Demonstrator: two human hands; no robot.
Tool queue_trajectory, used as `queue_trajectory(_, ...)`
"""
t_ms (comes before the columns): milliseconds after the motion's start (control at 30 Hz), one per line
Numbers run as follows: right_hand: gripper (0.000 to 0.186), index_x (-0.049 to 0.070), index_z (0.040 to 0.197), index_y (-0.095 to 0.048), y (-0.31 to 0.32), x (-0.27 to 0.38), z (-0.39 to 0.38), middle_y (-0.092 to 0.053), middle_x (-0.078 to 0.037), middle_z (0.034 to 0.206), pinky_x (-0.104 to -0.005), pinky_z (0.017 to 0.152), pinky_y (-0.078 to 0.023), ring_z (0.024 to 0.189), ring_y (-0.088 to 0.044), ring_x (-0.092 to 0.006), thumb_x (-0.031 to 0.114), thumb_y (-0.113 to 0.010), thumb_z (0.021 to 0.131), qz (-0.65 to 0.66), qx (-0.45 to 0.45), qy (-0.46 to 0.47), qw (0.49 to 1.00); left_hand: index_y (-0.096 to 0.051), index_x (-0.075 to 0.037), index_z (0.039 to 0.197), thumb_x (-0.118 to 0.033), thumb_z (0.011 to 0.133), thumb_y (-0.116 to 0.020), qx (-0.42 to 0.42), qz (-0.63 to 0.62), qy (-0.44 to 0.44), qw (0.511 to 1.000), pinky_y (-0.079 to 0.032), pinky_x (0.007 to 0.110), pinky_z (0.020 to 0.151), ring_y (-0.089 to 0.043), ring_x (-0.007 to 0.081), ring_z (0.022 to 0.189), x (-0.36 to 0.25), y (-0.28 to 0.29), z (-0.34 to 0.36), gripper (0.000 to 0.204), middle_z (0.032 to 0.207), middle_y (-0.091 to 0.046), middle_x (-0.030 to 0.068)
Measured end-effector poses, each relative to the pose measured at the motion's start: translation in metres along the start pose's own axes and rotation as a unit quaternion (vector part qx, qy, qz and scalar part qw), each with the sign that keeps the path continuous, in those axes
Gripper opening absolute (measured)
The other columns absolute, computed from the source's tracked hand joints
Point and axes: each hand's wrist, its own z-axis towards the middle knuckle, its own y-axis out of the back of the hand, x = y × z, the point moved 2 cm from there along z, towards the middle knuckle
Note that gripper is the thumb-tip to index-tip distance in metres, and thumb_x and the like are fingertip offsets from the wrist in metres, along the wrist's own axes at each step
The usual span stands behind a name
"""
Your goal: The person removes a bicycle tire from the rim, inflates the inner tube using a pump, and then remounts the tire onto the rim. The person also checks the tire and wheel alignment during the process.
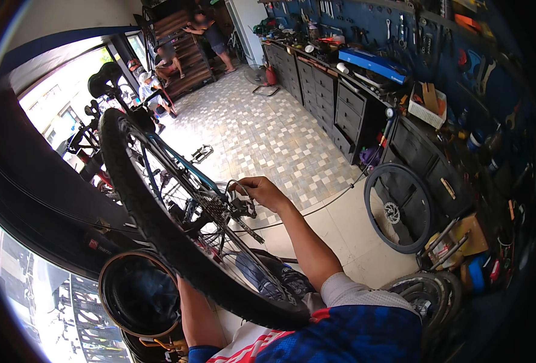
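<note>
A bicycle's rear wheel with a knobby black tyre (pixel 144 209) slants close in front of me. At its hub sit the cassette (pixel 215 207) and the rear derailleur (pixel 241 209), with a length of chain (pixel 253 233) beside them. My right hand (pixel 262 192) is closed at the derailleur, thumb and fingers pinching the looped gear cable (pixel 236 183). My left forearm (pixel 194 311) rises behind the tyre, which hides the left hand and whatever it touches. Beyond the wheel are the blue-green frame tube (pixel 186 163), a pedal (pixel 202 153) and the saddle (pixel 104 80).
A loose wheel with a disc rotor (pixel 399 207) leans against dark cabinets at the right. Drawers (pixel 316 85) carry a cluttered bench with a blue box (pixel 374 65). Tyres (pixel 422 296) lie at lower right, and a round rim (pixel 139 293) at lower left. Several people are farther back.
</note>
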Motion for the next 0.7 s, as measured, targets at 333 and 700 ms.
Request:
queue_trajectory(333, 0.027, 0.004, 0.111, -0.071, -0.003, 0.01, -0.004, -0.074, -0.003, 0.098, -0.0279, 0.085, -0.053, 0.091, -0.067, -0.0094, 0.023, -0.081, 0.095, 0.027, 0.017, -0.003, 0.999, -0.071, -0.001, 0.11, -0.046, 0.105, -0.054, 0.026, 0.016, 0.032, 0.999, -0.055, 0.034, 0.065, -0.069, 0.0179, 0.076, -0.05, -0.025, -0.035, 0.048, 0.092, -0.072, 0.008)
queue_trajectory(700, 0.024, 0.004, 0.103, -0.071, -0.009, 0.007, 0.001, -0.075, -0.002, 0.092, -0.0259, 0.078, -0.053, 0.084, -0.068, -0.0084, 0.019, -0.085, 0.09, 0.039, 0.017, 0.0, 0.999, -0.071, 0.002, 0.116, -0.04, 0.108, -0.052, 0.002, 0.028, -0.007, 1.0, -0.057, 0.033, 0.07, -0.071, 0.0174, 0.081, -0.02, -0.008, -0.011, 0.047, 0.1, -0.073, 0.0082)
